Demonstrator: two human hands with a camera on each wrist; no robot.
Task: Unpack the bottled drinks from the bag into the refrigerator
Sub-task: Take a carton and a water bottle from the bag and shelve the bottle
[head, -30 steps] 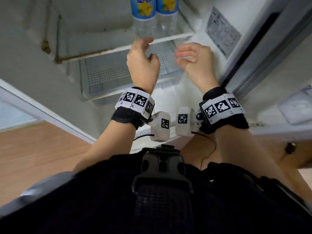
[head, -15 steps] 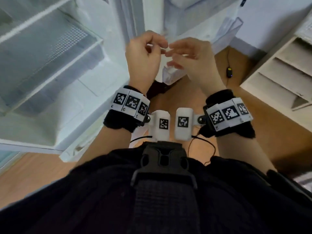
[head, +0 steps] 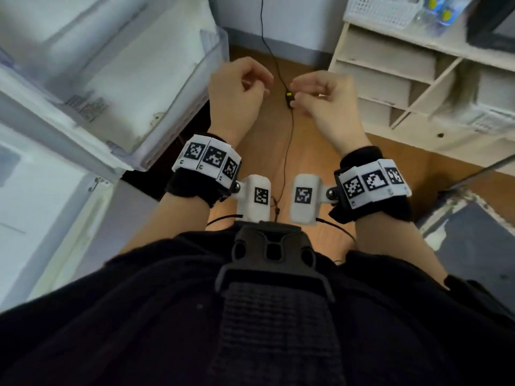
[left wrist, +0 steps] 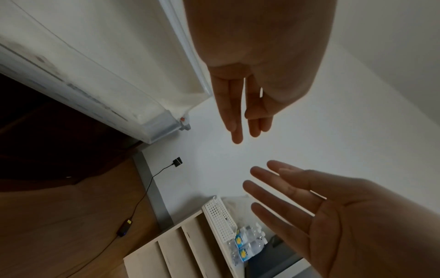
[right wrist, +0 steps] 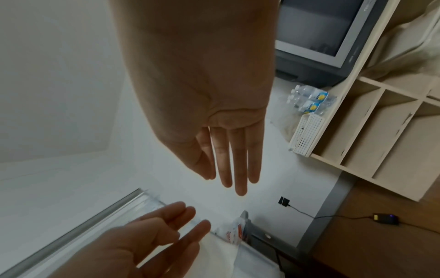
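Open refrigerator door (head: 156, 87) on the left, wood floor (head: 306, 151) in the middle with a black cable (head: 288, 140) trailing across, pale shelving (head: 390, 79) on the right. Bottled drinks (left wrist: 247, 244) sit up top beside a white basket (head: 381, 8). Left hand (head: 237, 93) and right hand (head: 326, 101) hover over the floor, fingers relaxed, both empty.

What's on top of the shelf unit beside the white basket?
Bottled drinks in a clear bag lie beside the white basket on the shelf unit; the count is unclear.
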